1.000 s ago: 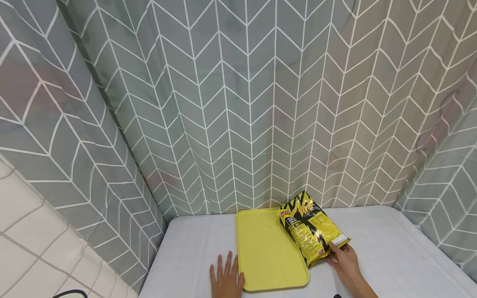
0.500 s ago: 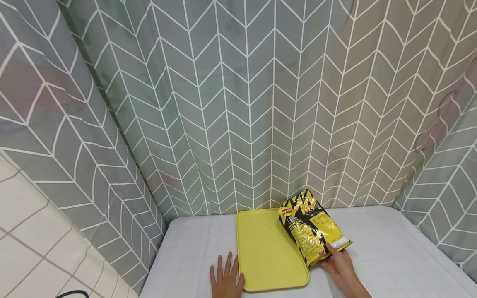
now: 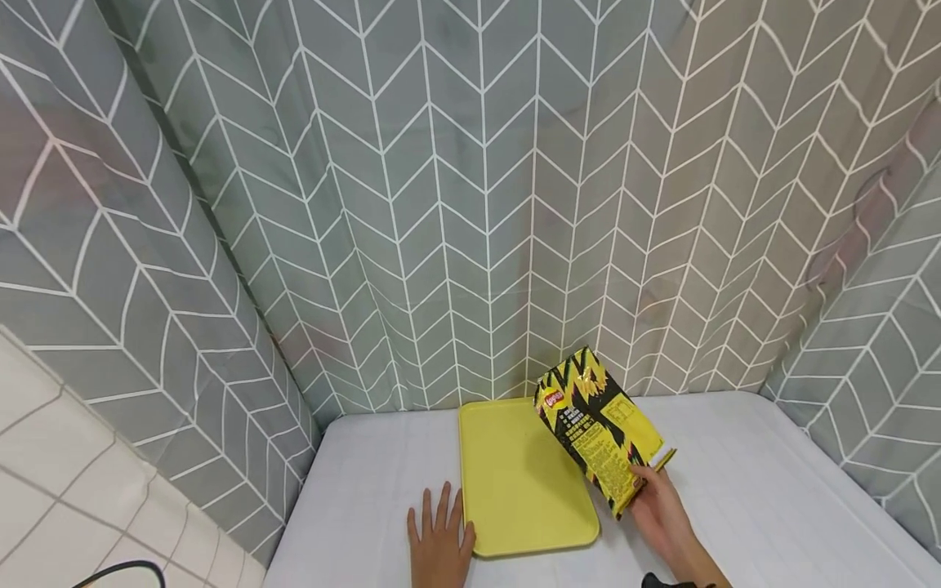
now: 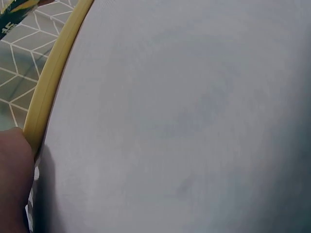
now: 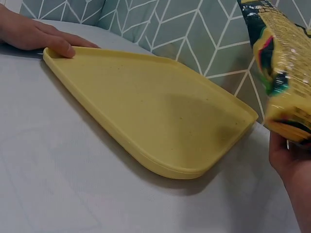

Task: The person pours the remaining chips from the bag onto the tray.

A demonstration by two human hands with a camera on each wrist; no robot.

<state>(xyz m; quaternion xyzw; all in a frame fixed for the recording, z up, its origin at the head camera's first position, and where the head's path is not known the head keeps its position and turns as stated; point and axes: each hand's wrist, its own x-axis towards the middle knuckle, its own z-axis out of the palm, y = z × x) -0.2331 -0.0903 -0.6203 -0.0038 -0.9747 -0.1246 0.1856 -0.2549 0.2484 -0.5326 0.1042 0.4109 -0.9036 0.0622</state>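
Observation:
A shiny yellow-and-black snack bag (image 3: 599, 425) hangs tilted over the right side of the yellow tray (image 3: 515, 506). My right hand (image 3: 662, 514) grips its lower corner, thumb on the front and fingers behind. In the right wrist view the bag (image 5: 286, 63) is up off the table, beyond the tray's edge. On the white cloth my left hand (image 3: 441, 539) lies with fingers spread, its thumb on the tray's near left rim. The left wrist view shows that thumb (image 4: 14, 165) against the tray's rim (image 4: 48, 87); the other fingers are out of that view.
A white cloth (image 3: 367, 474) covers the table. Grey curtains (image 3: 456, 245) with a white zigzag pattern hang behind it and at both sides. White tiles (image 3: 66, 457) show at the lower left, with a dark cable (image 3: 132, 563) near the bottom edge.
The snack bag has risen and shifted slightly left, tilting more upright in my right hand. My left hand stays at the tray's rim. The head view has shifted a little.

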